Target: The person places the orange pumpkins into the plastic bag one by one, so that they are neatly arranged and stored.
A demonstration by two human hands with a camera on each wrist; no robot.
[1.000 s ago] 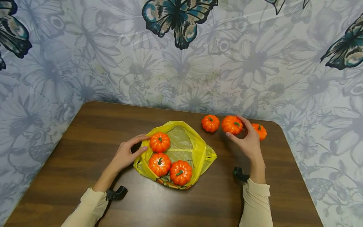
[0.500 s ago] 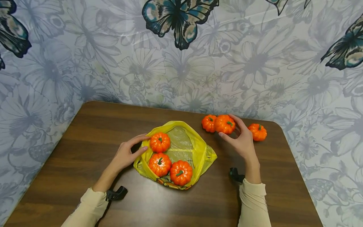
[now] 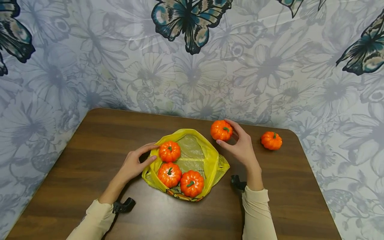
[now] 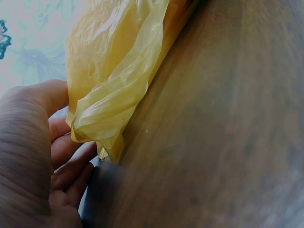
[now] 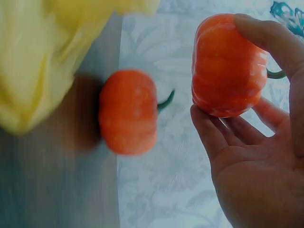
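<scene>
Ribbed orange pumpkin (image 3: 221, 130) gripped in right hand (image 3: 240, 146), crinkled yellow bag (image 3: 207, 156)

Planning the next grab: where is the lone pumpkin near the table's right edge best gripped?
Come from above and span the ribbed round sides of the lone pumpkin with thumb and fingers. It sits upright, stem up, with bare table around it; the thin stem looks a poor handle.

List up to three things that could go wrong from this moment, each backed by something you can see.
1. The right hand holds its pumpkin only with fingertips; it might slip.
2. That carried pumpkin may knock a second pumpkin sitting just behind it.
3. The yellow bag is limp, and the left hand grips only one edge, so its mouth may sag.
</scene>
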